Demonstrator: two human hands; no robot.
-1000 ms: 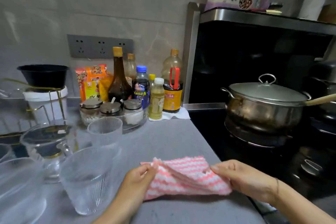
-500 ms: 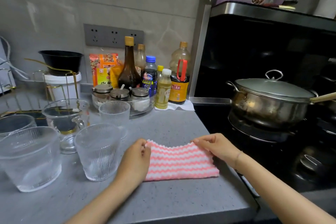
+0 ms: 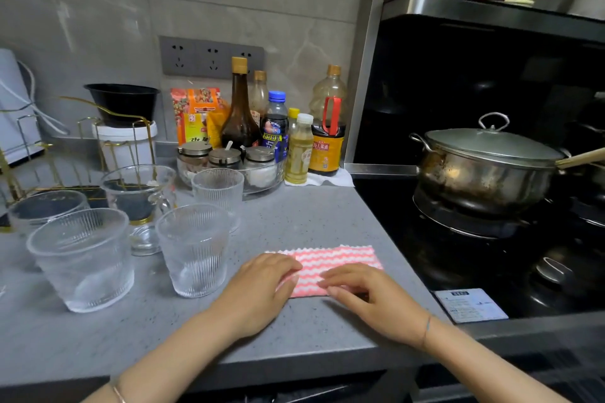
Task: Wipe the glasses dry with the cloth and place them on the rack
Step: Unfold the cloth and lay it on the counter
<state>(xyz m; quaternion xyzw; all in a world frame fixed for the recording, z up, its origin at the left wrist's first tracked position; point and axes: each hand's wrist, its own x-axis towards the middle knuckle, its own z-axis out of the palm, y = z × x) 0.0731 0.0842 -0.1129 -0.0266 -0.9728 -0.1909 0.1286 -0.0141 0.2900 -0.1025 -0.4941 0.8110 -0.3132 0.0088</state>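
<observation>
A pink and white striped cloth [image 3: 340,260] lies folded flat on the grey counter [image 3: 294,216]. My left hand [image 3: 262,285] rests on its left part with relaxed fingers. My right hand [image 3: 366,294] lies on its near right part, fingers flat. Several ribbed glasses stand to the left: one [image 3: 194,249] right beside my left hand, one [image 3: 83,258] further left, one [image 3: 218,191] behind. A glass mug [image 3: 139,196] stands among them. The gold wire rack [image 3: 42,154] is at the far left.
Bottles [image 3: 240,114] and lidded spice jars [image 3: 226,159] crowd the back of the counter. A black bowl [image 3: 122,103] sits on a white tub behind the rack. On the stove to the right stands a lidded steel pot [image 3: 484,167].
The cloth was held up between both hands, then laid down on the counter and folded narrower. Both hands now lie flat on it, closer together.
</observation>
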